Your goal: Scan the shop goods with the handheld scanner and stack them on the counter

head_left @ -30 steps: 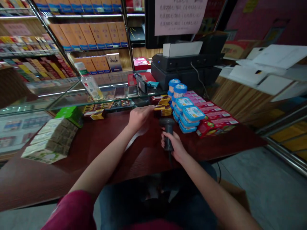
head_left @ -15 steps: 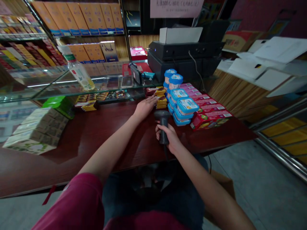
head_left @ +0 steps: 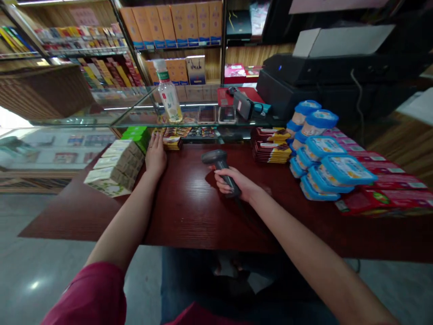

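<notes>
My right hand (head_left: 237, 184) is wrapped round the handle of a dark grey barcode scanner (head_left: 221, 167), held over the middle of the dark red wooden counter (head_left: 189, 198). Its head points to the left. At the counter's left back, my left hand (head_left: 156, 155) lies with fingers stretched forward, between a green pack (head_left: 137, 135) and a low stack of yellow-and-brown packets (head_left: 172, 143). Whether it touches the packets I cannot tell. White-and-green cartons (head_left: 115, 169) stand in a row just left of that hand. A taller stack of brown-and-yellow packets (head_left: 270, 146) sits on the right.
Blue-lidded tubs (head_left: 333, 169) are piled on the right beside red-and-pink boxes (head_left: 389, 194). A clear bottle (head_left: 169, 97) stands on the glass case behind the counter, near a phone in a stand (head_left: 243, 104). A wicker basket (head_left: 43, 90) is at the far left.
My left hand has gone from the right packet stack to the left one, beside the green pack. My right hand still grips the scanner, now turned leftward. The view has swung left.
</notes>
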`<state>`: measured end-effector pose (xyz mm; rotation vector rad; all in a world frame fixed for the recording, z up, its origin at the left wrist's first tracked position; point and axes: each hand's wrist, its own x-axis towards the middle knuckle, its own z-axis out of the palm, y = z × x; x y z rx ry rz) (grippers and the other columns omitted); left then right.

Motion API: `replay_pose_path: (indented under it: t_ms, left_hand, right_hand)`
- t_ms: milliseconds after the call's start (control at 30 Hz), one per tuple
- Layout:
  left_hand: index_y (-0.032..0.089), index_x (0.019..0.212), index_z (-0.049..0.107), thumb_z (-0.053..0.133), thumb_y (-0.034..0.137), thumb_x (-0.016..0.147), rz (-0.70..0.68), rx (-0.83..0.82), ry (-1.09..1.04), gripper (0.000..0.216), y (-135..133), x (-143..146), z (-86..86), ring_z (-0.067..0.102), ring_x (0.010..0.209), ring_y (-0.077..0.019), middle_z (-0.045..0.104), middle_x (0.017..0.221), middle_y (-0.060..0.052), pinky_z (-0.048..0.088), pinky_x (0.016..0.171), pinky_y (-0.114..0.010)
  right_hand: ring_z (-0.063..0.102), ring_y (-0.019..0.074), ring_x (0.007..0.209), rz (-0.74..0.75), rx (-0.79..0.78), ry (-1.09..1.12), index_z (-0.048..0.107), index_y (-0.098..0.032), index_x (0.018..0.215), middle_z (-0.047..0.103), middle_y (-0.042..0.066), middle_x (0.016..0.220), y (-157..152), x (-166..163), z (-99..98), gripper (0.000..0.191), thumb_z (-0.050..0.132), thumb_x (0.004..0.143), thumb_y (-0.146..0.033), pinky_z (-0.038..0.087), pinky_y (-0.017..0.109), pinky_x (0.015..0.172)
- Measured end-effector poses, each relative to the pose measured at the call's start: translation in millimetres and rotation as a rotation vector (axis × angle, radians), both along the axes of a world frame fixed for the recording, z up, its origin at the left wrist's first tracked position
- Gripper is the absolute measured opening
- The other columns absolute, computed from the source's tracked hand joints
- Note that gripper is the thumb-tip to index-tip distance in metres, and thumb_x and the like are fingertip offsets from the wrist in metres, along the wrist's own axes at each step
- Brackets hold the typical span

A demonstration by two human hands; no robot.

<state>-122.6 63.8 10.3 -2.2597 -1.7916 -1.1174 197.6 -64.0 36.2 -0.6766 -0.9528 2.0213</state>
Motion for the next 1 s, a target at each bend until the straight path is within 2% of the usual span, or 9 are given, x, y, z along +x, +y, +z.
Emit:
replay_pose_path:
  t_ms: [67, 133, 233, 367, 467, 567, 767, 900, 1000]
  left_hand:
    - [0.013, 0.144, 0.064, 0.056, 0.007, 0.082, 0.018, -0.034, -0.035, 0.062, 7.0, -11.6, -3.5, 0.032, 0.16, -0.0325, 0.056, 0.158, -0.015, 0.024, 0.132, -0.058]
    - [0.021, 0.126, 0.076, 0.059, 0.011, 0.087, 0.003, -0.038, -0.079, 0.044, 6.7, -14.1, -2.9, 0.044, 0.154, -0.0331, 0.067, 0.146, -0.011, 0.026, 0.131, -0.058]
    - [0.027, 0.115, 0.081, 0.061, 0.022, 0.096, -0.03, -0.033, -0.235, 0.028, -3.7, -3.1, 3.3, 0.064, 0.136, -0.0317, 0.075, 0.135, -0.007, 0.042, 0.123, -0.049]
    - [0.021, 0.113, 0.083, 0.072, 0.031, 0.092, -0.074, -0.024, -0.59, 0.026, -16.6, 30.3, 3.9, 0.073, 0.118, -0.0309, 0.081, 0.12, -0.005, 0.053, 0.11, -0.042]
    - [0.016, 0.109, 0.084, 0.08, 0.036, 0.086, -0.126, -0.163, -0.888, 0.03, -19.1, 52.9, -5.7, 0.076, 0.107, -0.0312, 0.083, 0.108, -0.008, 0.059, 0.099, -0.043]
    - [0.013, 0.109, 0.083, 0.085, 0.039, 0.081, -0.164, -0.297, -1.057, 0.039, -18.7, 61.7, -14.5, 0.077, 0.101, -0.0304, 0.083, 0.102, -0.01, 0.063, 0.091, -0.044]
    - [0.011, 0.11, 0.081, 0.082, 0.037, 0.083, -0.162, -0.329, -1.072, 0.039, -15.4, 56.9, -16.8, 0.078, 0.095, -0.0303, 0.082, 0.102, -0.013, 0.065, 0.085, -0.044]
    - [0.013, 0.107, 0.082, 0.08, 0.034, 0.083, -0.161, -0.293, -0.986, 0.032, -12.3, 58.0, -17.8, 0.077, 0.102, -0.0311, 0.082, 0.103, -0.012, 0.064, 0.092, -0.045]
    - [0.013, 0.108, 0.082, 0.083, 0.038, 0.079, -0.139, -0.302, -0.992, 0.038, -11.0, 58.6, -18.5, 0.078, 0.097, -0.0303, 0.082, 0.099, -0.012, 0.064, 0.091, -0.045]
  right_hand:
    - [0.031, 0.004, 0.037, 0.061, 0.019, 0.045, 0.061, -0.018, 0.106, 0.052, -0.011, 0.057, 14.3, -16.4, -4.5, 0.031, 0.074, 0.08, -0.031, 0.026, 0.017, 0.036]
    - [0.03, 0.004, 0.036, 0.091, 0.047, 0.065, 0.062, -0.019, 0.106, 0.051, -0.012, 0.057, 19.9, -27.7, -9.5, 0.031, 0.073, 0.081, -0.031, 0.027, 0.017, 0.035]
    - [0.035, 0.005, 0.034, 0.064, 0.113, 0.011, 0.062, -0.019, 0.111, 0.053, -0.012, 0.057, 14.9, -34.8, -14.3, 0.033, 0.074, 0.082, -0.03, 0.031, 0.018, 0.034]
    - [0.042, 0.007, 0.033, -0.033, 0.175, -0.098, 0.058, -0.022, 0.11, 0.056, -0.012, 0.058, 4.3, -36.1, -14.0, 0.037, 0.077, 0.08, -0.031, 0.037, 0.02, 0.033]
    - [0.043, 0.0077, 0.033, -0.051, 0.174, -0.125, 0.055, -0.023, 0.109, 0.057, -0.012, 0.058, 3.2, -37.2, -12.8, 0.037, 0.077, 0.081, -0.034, 0.038, 0.02, 0.031]
    - [0.043, 0.0076, 0.033, -0.057, 0.155, -0.138, 0.054, -0.022, 0.109, 0.057, -0.011, 0.058, 4.3, -38.2, -12.4, 0.038, 0.077, 0.082, -0.036, 0.038, 0.02, 0.03]
    - [0.043, 0.0075, 0.032, -0.082, 0.192, -0.161, 0.054, -0.023, 0.106, 0.055, -0.012, 0.056, 1.0, -39.3, -13.4, 0.037, 0.078, 0.082, -0.038, 0.037, 0.019, 0.029]
    - [0.043, 0.0074, 0.032, -0.078, 0.235, -0.128, 0.054, -0.023, 0.101, 0.055, -0.012, 0.056, 0.4, -39.2, -16.1, 0.035, 0.08, 0.081, -0.038, 0.037, 0.019, 0.029]
    - [0.042, 0.0077, 0.032, -0.082, 0.247, -0.111, 0.055, -0.023, 0.104, 0.056, -0.012, 0.055, 1.3, -38.8, -17.2, 0.037, 0.08, 0.08, -0.038, 0.037, 0.02, 0.03]
